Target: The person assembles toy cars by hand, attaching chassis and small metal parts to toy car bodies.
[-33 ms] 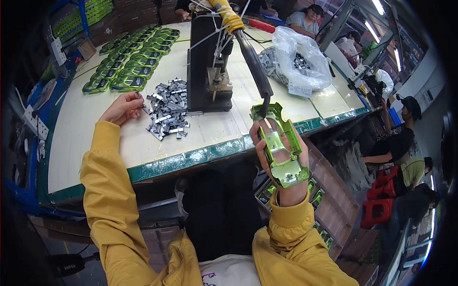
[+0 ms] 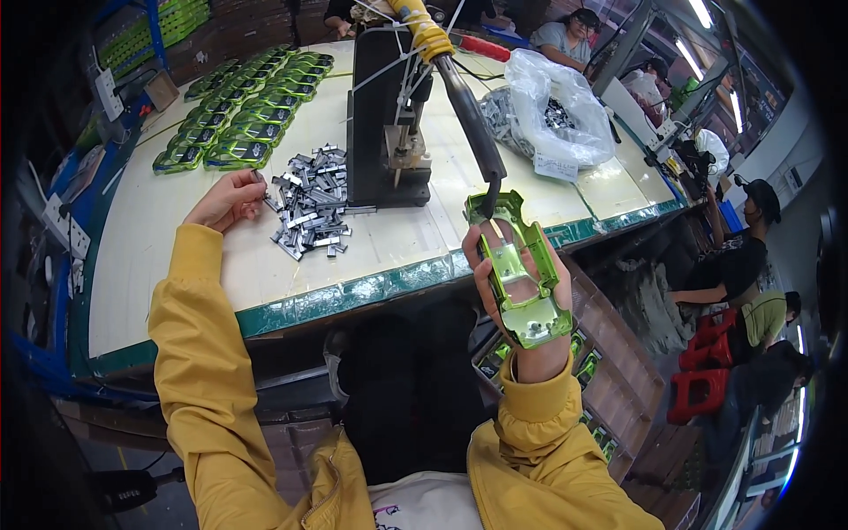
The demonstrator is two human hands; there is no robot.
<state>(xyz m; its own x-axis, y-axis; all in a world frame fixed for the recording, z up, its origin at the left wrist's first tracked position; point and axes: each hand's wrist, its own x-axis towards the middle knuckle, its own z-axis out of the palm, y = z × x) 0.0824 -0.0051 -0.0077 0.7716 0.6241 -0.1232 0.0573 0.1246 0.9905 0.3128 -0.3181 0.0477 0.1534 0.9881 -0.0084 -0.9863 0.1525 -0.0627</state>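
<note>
My right hand is wrapped round a shiny green toy car body shell, held with its hollow inside facing up, past the table's front edge. The tip of a black tube hangs right at the shell's far end; whether they touch, I cannot tell. On the table, my left hand has its fingers curled together at the left edge of a heap of small silvery metal-look parts. Something small and dark shows at its fingertips, too small to name.
A black bench press stands behind the heap. Rows of green car shells lie at the far left. A clear plastic bag of small parts sits back right. Below the table is a brown compartmented box. Red stools and other people are at right.
</note>
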